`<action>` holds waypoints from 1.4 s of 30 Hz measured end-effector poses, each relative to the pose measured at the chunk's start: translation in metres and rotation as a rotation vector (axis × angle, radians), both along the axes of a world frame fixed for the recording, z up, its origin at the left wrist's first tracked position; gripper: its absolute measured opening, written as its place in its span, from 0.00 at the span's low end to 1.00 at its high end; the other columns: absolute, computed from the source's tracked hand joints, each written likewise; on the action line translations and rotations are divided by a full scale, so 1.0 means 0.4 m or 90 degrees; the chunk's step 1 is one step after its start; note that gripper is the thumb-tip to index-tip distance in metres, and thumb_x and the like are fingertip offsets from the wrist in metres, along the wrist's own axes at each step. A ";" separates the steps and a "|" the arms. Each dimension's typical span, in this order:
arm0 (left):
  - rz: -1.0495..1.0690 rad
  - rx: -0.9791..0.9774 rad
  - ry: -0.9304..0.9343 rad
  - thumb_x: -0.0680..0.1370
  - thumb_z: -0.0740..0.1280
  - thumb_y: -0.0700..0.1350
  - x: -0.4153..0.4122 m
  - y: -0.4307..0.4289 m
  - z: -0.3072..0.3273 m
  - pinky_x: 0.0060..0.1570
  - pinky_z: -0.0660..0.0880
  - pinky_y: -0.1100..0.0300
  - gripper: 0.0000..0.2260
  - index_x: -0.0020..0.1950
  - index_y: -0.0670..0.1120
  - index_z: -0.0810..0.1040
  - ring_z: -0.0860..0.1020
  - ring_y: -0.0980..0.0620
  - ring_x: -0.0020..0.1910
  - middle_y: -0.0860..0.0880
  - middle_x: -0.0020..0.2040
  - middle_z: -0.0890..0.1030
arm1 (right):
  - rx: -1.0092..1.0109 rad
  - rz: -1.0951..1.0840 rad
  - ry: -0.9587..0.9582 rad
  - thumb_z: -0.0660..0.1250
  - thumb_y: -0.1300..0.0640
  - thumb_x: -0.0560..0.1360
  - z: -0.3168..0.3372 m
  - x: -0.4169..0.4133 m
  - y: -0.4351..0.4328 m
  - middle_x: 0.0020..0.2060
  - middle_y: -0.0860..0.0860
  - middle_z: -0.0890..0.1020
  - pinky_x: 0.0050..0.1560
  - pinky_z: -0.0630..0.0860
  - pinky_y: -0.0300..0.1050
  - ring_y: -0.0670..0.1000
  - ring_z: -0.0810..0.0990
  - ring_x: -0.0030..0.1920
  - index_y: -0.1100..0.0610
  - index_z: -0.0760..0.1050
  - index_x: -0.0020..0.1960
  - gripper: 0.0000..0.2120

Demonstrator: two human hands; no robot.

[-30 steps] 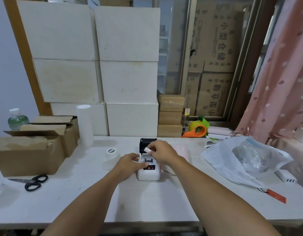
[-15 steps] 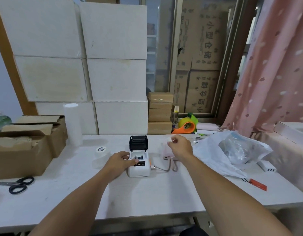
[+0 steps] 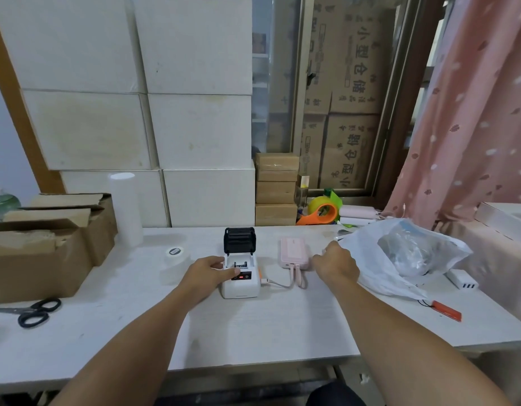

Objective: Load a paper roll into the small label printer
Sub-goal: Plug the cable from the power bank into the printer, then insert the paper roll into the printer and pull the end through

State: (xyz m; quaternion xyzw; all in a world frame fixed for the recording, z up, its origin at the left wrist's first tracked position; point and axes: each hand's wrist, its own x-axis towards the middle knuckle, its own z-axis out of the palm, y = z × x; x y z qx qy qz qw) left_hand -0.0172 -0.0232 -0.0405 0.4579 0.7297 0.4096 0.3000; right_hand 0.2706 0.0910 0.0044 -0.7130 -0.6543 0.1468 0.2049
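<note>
The small white label printer (image 3: 242, 285) stands mid-table, its black lid (image 3: 239, 240) flipped up and the paper bay showing no roll. My left hand (image 3: 205, 273) grips the printer's left side, thumb on its top. A white paper roll (image 3: 175, 260) with a round label on top sits just left of that hand. My right hand (image 3: 336, 266) is off to the right, fingers pinched together at the edge of the white plastic bag (image 3: 370, 259); a sliver of white shows at the fingertips, and the rest of it is hidden.
A pink power bank (image 3: 294, 253) is cabled to the printer's right side. Open cardboard boxes (image 3: 48, 247), scissors (image 3: 33, 313) and a tall white cylinder (image 3: 125, 209) are at the left. An orange tape dispenser (image 3: 322, 213), a white charger (image 3: 463, 279) and a red tag (image 3: 446, 310) lie to the right.
My right hand lifted a small white core away from the printer's bay and carried it right, past the power bank to the plastic bag. My left hand stayed on the printer.
</note>
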 end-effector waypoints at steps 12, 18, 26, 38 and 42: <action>0.012 0.008 0.004 0.65 0.81 0.66 0.012 -0.006 0.008 0.57 0.72 0.60 0.38 0.69 0.48 0.80 0.81 0.53 0.59 0.51 0.61 0.84 | -0.024 0.032 -0.113 0.69 0.46 0.77 -0.048 0.035 0.003 0.43 0.49 0.76 0.52 0.76 0.47 0.55 0.80 0.53 0.53 0.74 0.53 0.12; 0.054 0.035 0.111 0.70 0.80 0.60 0.038 -0.017 0.032 0.52 0.72 0.59 0.28 0.63 0.44 0.83 0.80 0.51 0.55 0.51 0.56 0.83 | 0.097 0.031 -0.085 0.69 0.40 0.76 0.016 0.012 0.013 0.62 0.53 0.81 0.61 0.77 0.52 0.56 0.79 0.62 0.55 0.76 0.66 0.25; 0.086 0.113 0.282 0.80 0.68 0.60 0.047 -0.051 0.074 0.47 0.72 0.56 0.14 0.48 0.51 0.81 0.79 0.52 0.52 0.57 0.50 0.79 | 0.226 0.163 0.057 0.64 0.47 0.83 0.071 -0.123 -0.027 0.53 0.48 0.80 0.44 0.75 0.48 0.52 0.78 0.50 0.53 0.78 0.55 0.10; 0.216 -0.042 0.444 0.79 0.66 0.48 -0.208 -0.092 0.083 0.57 0.73 0.48 0.24 0.75 0.49 0.69 0.74 0.40 0.66 0.44 0.67 0.77 | 0.278 0.273 0.185 0.61 0.46 0.85 0.081 -0.261 -0.033 0.43 0.48 0.80 0.36 0.67 0.47 0.53 0.78 0.43 0.56 0.79 0.45 0.18; 0.133 -0.057 0.418 0.81 0.63 0.46 -0.210 -0.058 0.059 0.54 0.73 0.50 0.26 0.80 0.53 0.63 0.75 0.40 0.65 0.42 0.68 0.75 | 0.263 0.272 0.183 0.60 0.45 0.85 0.060 -0.264 -0.016 0.44 0.49 0.82 0.39 0.72 0.47 0.53 0.79 0.44 0.56 0.80 0.47 0.18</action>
